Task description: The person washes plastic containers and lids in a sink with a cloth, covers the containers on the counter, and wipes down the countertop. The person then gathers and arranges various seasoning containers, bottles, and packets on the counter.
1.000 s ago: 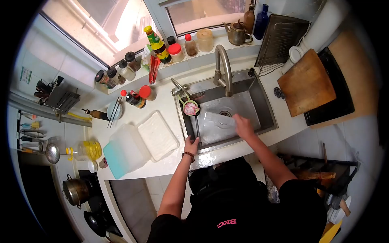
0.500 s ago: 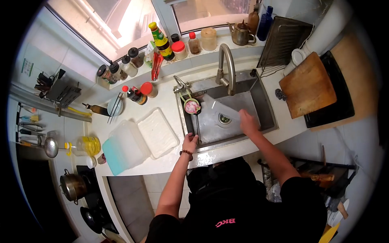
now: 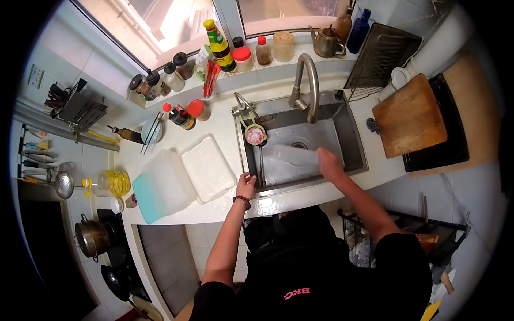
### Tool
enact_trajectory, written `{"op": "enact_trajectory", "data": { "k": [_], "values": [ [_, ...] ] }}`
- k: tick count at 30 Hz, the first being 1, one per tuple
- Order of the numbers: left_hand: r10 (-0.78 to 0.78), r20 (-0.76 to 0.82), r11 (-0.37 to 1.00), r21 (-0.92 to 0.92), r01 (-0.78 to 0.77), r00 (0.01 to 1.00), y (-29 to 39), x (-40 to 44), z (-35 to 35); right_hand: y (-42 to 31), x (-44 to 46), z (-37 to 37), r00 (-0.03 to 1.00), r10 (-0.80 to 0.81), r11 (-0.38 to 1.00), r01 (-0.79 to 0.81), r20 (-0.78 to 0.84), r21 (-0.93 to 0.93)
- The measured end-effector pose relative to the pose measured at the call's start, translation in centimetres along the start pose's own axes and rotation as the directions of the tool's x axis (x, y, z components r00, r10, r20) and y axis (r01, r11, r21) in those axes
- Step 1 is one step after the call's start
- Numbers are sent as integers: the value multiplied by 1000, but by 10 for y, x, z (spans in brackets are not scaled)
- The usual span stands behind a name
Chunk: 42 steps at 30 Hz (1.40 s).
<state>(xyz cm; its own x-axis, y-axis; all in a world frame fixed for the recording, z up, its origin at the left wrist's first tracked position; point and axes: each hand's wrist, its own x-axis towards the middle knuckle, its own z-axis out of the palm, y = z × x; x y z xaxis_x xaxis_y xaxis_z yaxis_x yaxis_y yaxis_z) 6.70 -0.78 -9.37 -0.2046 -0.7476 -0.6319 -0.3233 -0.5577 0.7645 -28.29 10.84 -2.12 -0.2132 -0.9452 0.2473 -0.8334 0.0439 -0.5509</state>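
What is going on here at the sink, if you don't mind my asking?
A person's right hand holds a clear plastic piece in or over the sink; motion blur hides its exact shape. The left hand is at the sink's front left corner. On the counter left of the sink lie a white tray-like piece and a translucent container, side by side.

container (image 3: 294, 156): translucent plastic | sink (image 3: 327, 136): smooth metal | faucet (image 3: 315, 93): brushed metal | cutting board (image 3: 409, 116): matt wood | countertop (image 3: 284, 203): glossy
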Motion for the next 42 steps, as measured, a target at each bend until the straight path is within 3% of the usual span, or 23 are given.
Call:
{"op": "enact_trajectory", "data": {
  "k": [4,5,6,7,9,11,13,14,16,18,20,22,24,27,28,30,33,37,38,39,40,41,42],
  "values": [
    [33,-58,999,44,-30,998,9,7,6,-7,19,-1,976,174,971,-148,-129,186],
    [140,-72,987,89,-134,987,12,12,8,-3,17,8,953,296,816,-286,61,502],
    [246,-80,963,135,-234,966,14,14,10,-6,18,9,899,338,543,-428,279,722],
    [248,-79,962,136,-236,966,14,14,5,-9,15,9,900,338,543,-427,277,723],
    [203,68,949,-259,-179,977,23,10,-10,-18,16,10,835,301,278,-538,460,795],
    [243,28,927,-301,-224,970,30,-4,-12,-15,19,16,825,334,302,-552,456,777],
    [337,-83,934,154,-322,938,37,-17,-19,-17,23,20,817,360,324,-563,451,760],
    [321,-96,943,-57,-327,942,42,-31,-13,-22,21,22,802,373,262,-572,465,777],
    [377,-100,925,-14,-380,921,45,-39,-23,-10,19,39,793,359,206,-581,491,788],
    [418,-115,908,47,-416,901,44,-49,-33,44,6,78,925,206,599,-377,319,706],
    [635,4,740,284,-610,772,57,-71,-30,10,7,66,932,240,646,-361,271,673],
    [652,-122,742,308,-596,749,56,-72,-35,-6,9,66,941,261,694,-339,216,635],
    [658,-234,746,334,-576,716,58,-77,-51,-19,10,73,896,251,565,-442,365,696],
    [321,-261,937,-52,-345,910,59,-93,-95,-60,24,72,891,179,496,-448,417,744],
    [286,-297,940,-99,-328,911,55,-96,-111,-77,31,75,891,156,499,-445,427,744],
    [211,-321,963,-93,-253,923,55,-106,-150,-115,42,80,853,220,558,-508,474,656],
    [113,-301,990,-52,-135,947,55,-117,-219,-191,80,79,863,154,682,-445,481,581],
    [193,-375,981,73,-179,907,65,-126,-315,-262,114,125,829,-9,716,-386,560,582],
    [121,-427,980,-94,-177,896,68,-129,-339,-281,120,139,792,68,645,-499,607,579],
    [130,-423,977,-98,-188,897,66,-128,-361,-300,126,150,744,143,562,-604,653,565],
    [100,-505,903,-315,-291,857,62,-126,-381,-317,128,161,728,129,456,-647,673,611],
    [47,-571,768,-504,-395,820,57,-121,-399,-334,128,176,737,130,470,-635,663,614],
    [81,-546,822,-436,-366,834,45,-113,-414,-351,125,196,739,176,387,-660,651,644]
  ]
}}
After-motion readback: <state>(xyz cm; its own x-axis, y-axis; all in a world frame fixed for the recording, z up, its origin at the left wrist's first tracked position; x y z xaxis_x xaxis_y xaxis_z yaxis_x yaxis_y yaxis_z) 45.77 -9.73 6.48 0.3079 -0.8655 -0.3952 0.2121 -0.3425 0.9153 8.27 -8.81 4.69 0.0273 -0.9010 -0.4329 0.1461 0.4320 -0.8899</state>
